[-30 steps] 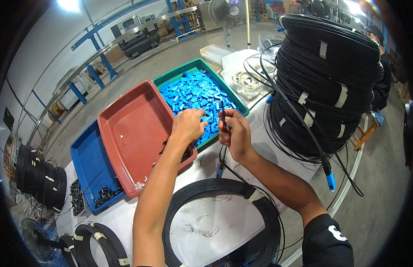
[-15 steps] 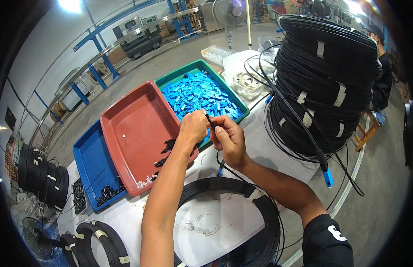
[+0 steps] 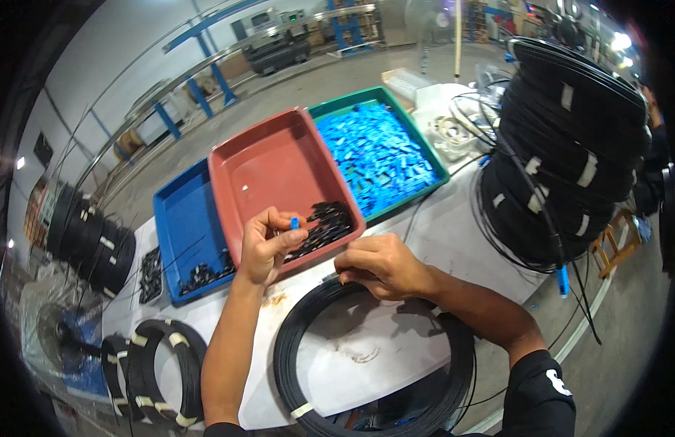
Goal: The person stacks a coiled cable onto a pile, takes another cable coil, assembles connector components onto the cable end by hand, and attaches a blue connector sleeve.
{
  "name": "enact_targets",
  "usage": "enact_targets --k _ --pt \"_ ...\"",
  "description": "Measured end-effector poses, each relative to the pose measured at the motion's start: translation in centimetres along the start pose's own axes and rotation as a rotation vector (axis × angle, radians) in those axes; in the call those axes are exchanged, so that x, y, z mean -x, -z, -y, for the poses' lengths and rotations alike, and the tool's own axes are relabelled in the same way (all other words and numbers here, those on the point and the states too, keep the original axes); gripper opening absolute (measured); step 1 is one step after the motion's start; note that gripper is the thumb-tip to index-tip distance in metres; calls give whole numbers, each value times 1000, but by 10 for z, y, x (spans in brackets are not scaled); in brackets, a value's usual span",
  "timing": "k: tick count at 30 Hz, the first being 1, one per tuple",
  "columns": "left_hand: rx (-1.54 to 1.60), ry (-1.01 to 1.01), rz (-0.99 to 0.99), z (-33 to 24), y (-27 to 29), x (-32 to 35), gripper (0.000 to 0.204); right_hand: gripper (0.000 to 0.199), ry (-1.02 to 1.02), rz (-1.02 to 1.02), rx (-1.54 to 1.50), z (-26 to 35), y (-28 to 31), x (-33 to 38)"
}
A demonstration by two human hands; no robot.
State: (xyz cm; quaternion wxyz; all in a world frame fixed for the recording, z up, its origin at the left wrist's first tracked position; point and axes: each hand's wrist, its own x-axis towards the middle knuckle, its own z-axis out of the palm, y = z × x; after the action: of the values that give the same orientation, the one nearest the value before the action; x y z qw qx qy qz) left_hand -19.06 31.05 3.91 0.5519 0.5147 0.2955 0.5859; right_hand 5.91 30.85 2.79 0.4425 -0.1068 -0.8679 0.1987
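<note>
In a pinch between thumb and fingers, my left hand holds a small blue connector housing over the near part of the red tray. Lower and to the right, my right hand is closed above the far side of a large black cable coil. Something small and dark shows at its fingertips, too blurred to name. Many blue connector housings fill the green tray. Black connector parts lie in the red tray's near right corner, just beyond my hands.
Left of the red tray sits a blue tray with black parts at its near end. Smaller cable coils lie at the table's left. A tall stack of black cable stands at right, a blue-tipped cable hanging down its front.
My hands have come apart: the left now shows a blue connector housing, and the right has dropped towards the large coil. The whole view has shifted, with the trays appearing farther right.
</note>
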Motion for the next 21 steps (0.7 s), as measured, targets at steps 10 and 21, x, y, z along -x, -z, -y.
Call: enact_targets --k 10,21 --pt "158 37 -102 12 23 93 42 17 -76 481 -57 -10 -22 -25" --pt "444 39 -77 37 16 87 26 19 -179 379 -52 -18 -24 -8"
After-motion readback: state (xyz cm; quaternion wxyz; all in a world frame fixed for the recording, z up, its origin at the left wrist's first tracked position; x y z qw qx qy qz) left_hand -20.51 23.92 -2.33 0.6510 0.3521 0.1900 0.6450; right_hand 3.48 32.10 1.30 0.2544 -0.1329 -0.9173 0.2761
